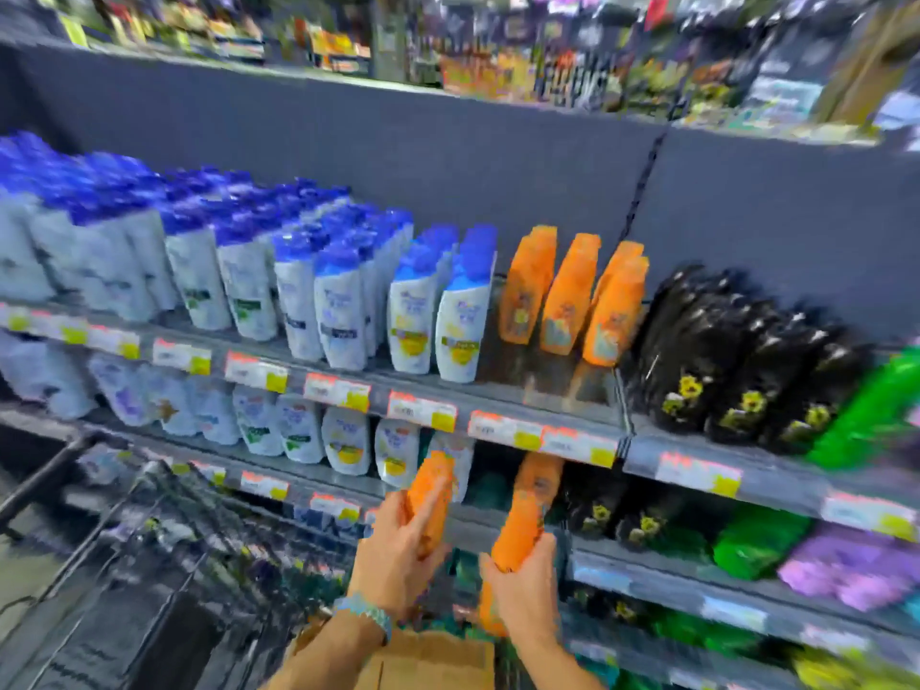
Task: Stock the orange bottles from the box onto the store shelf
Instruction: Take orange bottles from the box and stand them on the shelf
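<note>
My left hand (398, 545) grips an orange bottle (432, 495), and my right hand (522, 585) grips another orange bottle (522, 520). Both bottles are raised in front of the lower shelves, tilted, below the upper shelf (498, 398). On that shelf three rows of orange bottles (572, 296) stand between white blue-capped bottles and black bottles, with bare shelf in front of them. The cardboard box (428, 659) is under my forearms at the bottom edge; its inside is hidden. The whole view is blurred.
White bottles with blue caps (298, 286) fill the shelf to the left. Black bottles (737, 351) and green bottles (876, 410) stand to the right. A wire cart (149, 540) sits at lower left. Lower shelves hold white, black, green and purple packs.
</note>
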### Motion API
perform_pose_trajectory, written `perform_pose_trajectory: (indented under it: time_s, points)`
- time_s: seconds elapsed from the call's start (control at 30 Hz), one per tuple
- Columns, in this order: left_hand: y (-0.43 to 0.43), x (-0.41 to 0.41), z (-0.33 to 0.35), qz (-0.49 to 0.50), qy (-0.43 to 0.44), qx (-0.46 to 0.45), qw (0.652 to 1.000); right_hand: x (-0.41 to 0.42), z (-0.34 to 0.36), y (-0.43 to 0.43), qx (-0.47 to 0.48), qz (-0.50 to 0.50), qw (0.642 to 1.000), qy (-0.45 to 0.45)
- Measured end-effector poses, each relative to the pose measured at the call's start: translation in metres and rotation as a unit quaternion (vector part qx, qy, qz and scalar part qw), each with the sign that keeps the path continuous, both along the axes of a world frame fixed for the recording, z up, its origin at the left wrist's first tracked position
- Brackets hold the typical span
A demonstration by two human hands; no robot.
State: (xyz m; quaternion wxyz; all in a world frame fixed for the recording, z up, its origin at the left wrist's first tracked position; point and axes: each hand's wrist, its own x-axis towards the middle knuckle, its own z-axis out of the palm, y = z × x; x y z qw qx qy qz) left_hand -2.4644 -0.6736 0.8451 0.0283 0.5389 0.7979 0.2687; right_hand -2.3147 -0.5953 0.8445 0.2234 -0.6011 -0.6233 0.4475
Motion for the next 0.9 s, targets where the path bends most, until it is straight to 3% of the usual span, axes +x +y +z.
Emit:
perform_pose_trajectory:
  time_s: [0.17,0.37,0.67,0.9]
  points:
    - [0.034,0.009,0.069,-0.080,0.056,0.057,0.994,0.018,0.075,0.022,0.091,0.001,0.995,0.038]
    - [0.054,0.027,0.123,-0.101,0.094,0.107,0.985,0.036,0.128,0.040,0.179,0.000,0.982,0.058]
    - [0.085,0.029,0.164,-0.066,0.067,0.167,0.981,0.037,0.202,0.070,0.252,-0.015,0.964,0.089]
    - [0.104,0.027,0.180,-0.067,0.071,0.204,0.974,0.033,0.221,0.078,0.261,-0.012,0.960,0.097]
